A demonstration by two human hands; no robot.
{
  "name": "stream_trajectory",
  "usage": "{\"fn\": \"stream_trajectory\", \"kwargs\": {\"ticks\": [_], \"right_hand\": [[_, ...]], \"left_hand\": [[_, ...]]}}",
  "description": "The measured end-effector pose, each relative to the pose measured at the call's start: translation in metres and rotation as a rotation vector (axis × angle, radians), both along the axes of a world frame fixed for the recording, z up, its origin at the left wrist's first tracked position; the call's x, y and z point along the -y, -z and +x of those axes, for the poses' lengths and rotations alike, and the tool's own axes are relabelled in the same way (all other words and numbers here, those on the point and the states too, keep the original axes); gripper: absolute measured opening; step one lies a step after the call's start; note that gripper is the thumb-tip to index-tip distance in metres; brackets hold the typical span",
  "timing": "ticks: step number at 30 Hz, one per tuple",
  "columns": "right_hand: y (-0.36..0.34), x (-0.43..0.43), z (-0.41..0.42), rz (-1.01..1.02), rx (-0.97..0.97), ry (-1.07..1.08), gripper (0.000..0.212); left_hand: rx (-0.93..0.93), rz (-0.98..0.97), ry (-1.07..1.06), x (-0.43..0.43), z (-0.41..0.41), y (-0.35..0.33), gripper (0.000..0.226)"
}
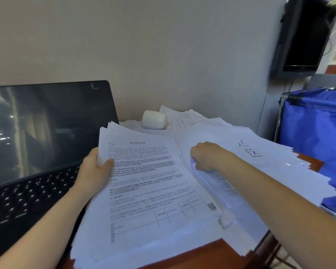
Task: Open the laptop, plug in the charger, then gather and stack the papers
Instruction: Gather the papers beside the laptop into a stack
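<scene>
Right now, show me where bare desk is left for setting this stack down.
The desk is bare only at its front edge, below the held stack, and in a sliver between loose sheets and the blue bag. The laptop fills the left; the white cup and more sheets crowd the back.

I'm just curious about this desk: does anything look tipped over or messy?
Yes. A white cup lies on its side at the back, near the wall. The papers are fanned out unevenly, some overhanging the right edge of the table.
</scene>
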State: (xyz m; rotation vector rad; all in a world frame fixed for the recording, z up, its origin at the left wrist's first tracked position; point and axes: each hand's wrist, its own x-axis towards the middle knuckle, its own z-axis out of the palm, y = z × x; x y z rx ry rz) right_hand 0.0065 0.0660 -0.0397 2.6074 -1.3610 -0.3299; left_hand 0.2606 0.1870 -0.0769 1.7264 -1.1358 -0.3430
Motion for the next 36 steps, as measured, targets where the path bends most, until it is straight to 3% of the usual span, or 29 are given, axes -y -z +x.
{"fn": "stream_trajectory", "kwargs": {"ticks": [5, 9, 13, 17, 21, 24, 30, 33, 36], "right_hand": [[0.002, 0.000, -0.015, -0.105, -0.065, 0.054, 0.006], [0.009, 0.006, -0.032, -0.310, -0.024, 0.179, 0.027], [0.014, 0.018, -0.052, -0.345, 0.256, 0.396, 0.023], [0.019, 0.018, -0.074, -0.404, 0.705, 0.473, 0.019], [0.026, -0.012, -0.068, -0.393, 0.976, 0.165, 0.018], [0.030, -0.042, -0.056, -0.271, 1.096, -0.028, 0.035], [0.047, -0.068, -0.043, 0.083, 1.031, -0.280, 0.040], [0.055, -0.070, -0.044, 0.215, 1.000, -0.338, 0.046], [0.058, -0.078, -0.049, 0.324, 1.070, -0.360, 0.040]], "left_hand": [[-0.004, -0.002, 0.001, 0.001, 0.000, -0.001, 0.031], [-0.034, -0.018, -0.012, 0.002, -0.001, 0.000, 0.028], [-0.104, -0.070, -0.057, 0.003, -0.002, -0.002, 0.026], [-0.116, -0.063, -0.073, 0.004, -0.005, 0.000, 0.027], [-0.095, -0.026, -0.052, 0.005, -0.005, -0.001, 0.026], [-0.095, 0.008, -0.022, 0.006, -0.009, -0.002, 0.024], [-0.140, 0.043, -0.005, 0.005, -0.012, -0.002, 0.011], [-0.241, 0.051, -0.056, 0.006, -0.015, -0.008, 0.027], [-0.222, 0.081, -0.058, 0.007, -0.017, -0.011, 0.028]]}}
